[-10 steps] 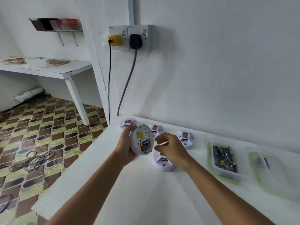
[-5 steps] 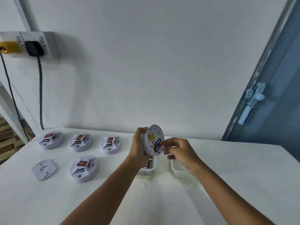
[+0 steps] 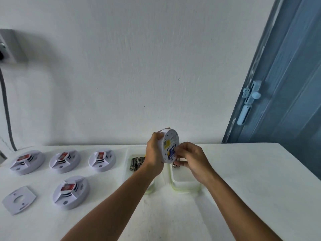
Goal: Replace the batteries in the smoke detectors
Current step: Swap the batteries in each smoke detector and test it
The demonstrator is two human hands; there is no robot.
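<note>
Four smoke detectors (image 3: pixel 71 192) wait face-up on the table (image 3: pixel 243 188), untouched as far as I can judge. My left hand (image 3: pixel 153 153) grips a fifth (image 3: pixel 169 146) above the battery tubs (image 3: pixel 184 181); my right hand (image 3: pixel 191 158) pinches its blue battery (image 3: pixel 172 151), seemingly mid-swap.

no text legible anywhere. held smoke detector (image 3: pixel 168 146), over the far middle of the table: yellow label and blue-and-white label on its back, print too blurred to read. four detectors at left (image 3: pixel 65 161) each carry a red label on top, likewise unreadable.
</note>
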